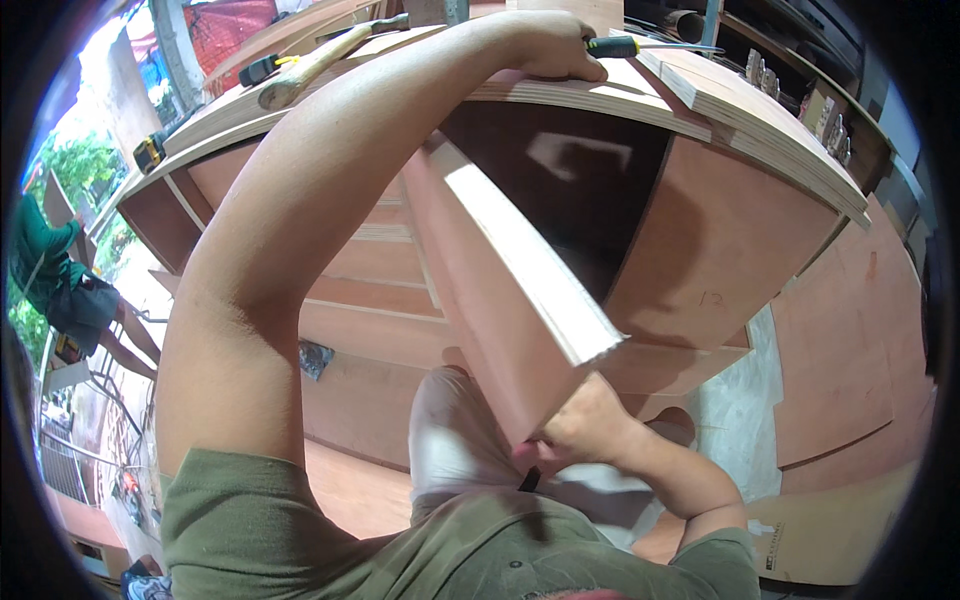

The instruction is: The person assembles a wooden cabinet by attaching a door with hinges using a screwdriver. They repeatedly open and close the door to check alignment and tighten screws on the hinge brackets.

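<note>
My left arm reaches across to the far workbench top, where my left hand (560,48) is closed. From its fist sticks a screwdriver (614,47) with a dark green handle, its thin metal shaft pointing right. Low in front of my body, my right hand (590,425) grips the near end of a reddish-brown wooden panel (490,310) with a pale, thick edge. This panel slants away from me, its far end partly behind my left forearm, in front of a wooden cabinet's dark opening (560,190).
A hammer (315,68) lies on the plywood top (545,92) near a yellow-black tape measure (262,70). Stacked plywood (750,95) sits at the far right. Large sheets (830,350) lean at right. Another person in green (50,250) stands at far left.
</note>
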Tool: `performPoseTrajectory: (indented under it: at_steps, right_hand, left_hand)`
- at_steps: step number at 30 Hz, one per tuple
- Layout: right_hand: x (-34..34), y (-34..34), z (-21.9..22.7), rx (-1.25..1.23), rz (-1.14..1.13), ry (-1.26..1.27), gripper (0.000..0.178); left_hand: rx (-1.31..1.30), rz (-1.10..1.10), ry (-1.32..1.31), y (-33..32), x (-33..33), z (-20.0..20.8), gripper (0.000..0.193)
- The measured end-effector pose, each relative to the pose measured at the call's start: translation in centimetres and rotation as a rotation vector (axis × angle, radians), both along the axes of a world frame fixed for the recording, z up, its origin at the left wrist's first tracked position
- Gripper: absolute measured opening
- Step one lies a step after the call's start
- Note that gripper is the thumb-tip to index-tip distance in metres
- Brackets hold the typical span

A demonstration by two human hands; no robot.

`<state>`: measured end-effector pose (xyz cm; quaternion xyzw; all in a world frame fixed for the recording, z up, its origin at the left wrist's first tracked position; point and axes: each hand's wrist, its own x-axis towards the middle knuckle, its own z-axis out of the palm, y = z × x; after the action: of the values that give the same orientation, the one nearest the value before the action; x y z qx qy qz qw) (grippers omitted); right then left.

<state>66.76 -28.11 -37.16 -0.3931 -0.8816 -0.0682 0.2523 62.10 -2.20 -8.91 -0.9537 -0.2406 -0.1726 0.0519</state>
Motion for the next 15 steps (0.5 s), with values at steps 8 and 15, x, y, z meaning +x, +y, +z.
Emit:
performPoseTrajectory:
  at_steps: [8,15]
  right_hand:
    - [-3.4,0.2,-0.2,0.066,0.071,-0.017,0.040]
    - [6.4,7.7,-0.8,0.183,-0.779,-0.417,0.019]
  left_hand:
    - [0.028,-0.070,0.061,0.7,1.3,-0.6,0.068]
    - [-0.017,-0.072,0.025,0.8,0.9,-0.6,0.064]
